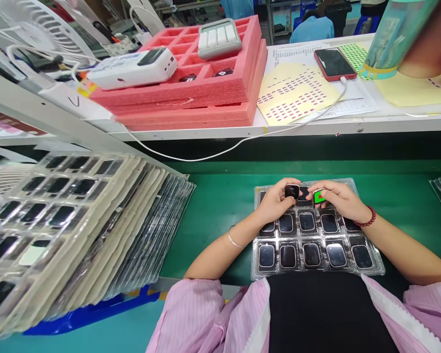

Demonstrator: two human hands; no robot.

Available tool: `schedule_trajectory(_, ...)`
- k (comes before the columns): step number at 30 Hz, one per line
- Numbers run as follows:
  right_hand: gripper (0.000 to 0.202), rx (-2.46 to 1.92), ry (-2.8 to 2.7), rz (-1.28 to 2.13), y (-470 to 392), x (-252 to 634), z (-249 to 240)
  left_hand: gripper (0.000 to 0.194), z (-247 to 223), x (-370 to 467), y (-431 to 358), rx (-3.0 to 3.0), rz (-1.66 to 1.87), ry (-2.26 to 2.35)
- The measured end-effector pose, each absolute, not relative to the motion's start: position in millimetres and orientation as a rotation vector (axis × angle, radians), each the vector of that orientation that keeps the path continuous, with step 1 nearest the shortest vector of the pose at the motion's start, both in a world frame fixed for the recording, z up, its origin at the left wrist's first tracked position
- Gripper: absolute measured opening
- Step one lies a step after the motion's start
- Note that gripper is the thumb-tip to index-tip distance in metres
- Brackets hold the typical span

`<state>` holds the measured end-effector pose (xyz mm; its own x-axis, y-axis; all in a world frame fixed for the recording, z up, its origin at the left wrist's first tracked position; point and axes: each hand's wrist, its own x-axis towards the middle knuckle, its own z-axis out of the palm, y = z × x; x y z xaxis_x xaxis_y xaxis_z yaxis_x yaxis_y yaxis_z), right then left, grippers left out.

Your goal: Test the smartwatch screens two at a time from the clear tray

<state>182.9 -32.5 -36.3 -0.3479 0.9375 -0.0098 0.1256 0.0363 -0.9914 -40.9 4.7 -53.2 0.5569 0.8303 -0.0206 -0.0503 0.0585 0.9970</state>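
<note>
Two small square-faced pieces are in hand, one to each side, both raised over the far part of a clear plastic tray (379,268) on the green bench top (206,220). Left hand (277,198) has its fingers and thumb closed around a dark-screened piece (292,191), face showing. Right hand (342,198) pinches a lit piece (319,196), its screen green with a red patch, fingertips close about the edge. Neither grip has any visible gap; whether either piece touches the tray beneath cannot be told.

Good handling here would seem to mean holding each piece by its rim, so that no fingertip covers the screen (the left thumb lies near the glass, though contact is unclear). The lit face is best kept tilted toward the wearer, where all its colour can be read. A little space between the two should guard against one case knocking the other. Low hands suit the work, since a slip would then be a short drop, but the wrists ought to stay clear of the dark-faced pieces (311,254) seated in the nearer pockets.
</note>
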Motion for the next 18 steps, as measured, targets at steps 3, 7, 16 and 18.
schedule_trajectory(3, 0.022, -1.077, -1.597, 1.356, -32.8, 181.0, -35.4, 0.047, -53.2, -41.1, 4.4, 1.346, 0.774, 0.736)
schedule_trajectory(7, 0.022, -1.05, -1.601, 1.328, -32.8, 178.9, -36.3, 0.048, -54.6, -41.2, 4.5, 1.324, 0.773, 0.73)
schedule_trajectory(16, 0.034, -0.995, -1.627, 1.336, -33.4, 180.7, -36.9, 0.044, -58.7, -40.9, 5.1, 1.32, 0.8, 0.703)
schedule_trajectory(18, 0.034, -1.02, -1.646, 1.332, -32.8, 181.2, -37.5, 0.037, -57.6, -40.6, 5.4, 1.328, 0.82, 0.702)
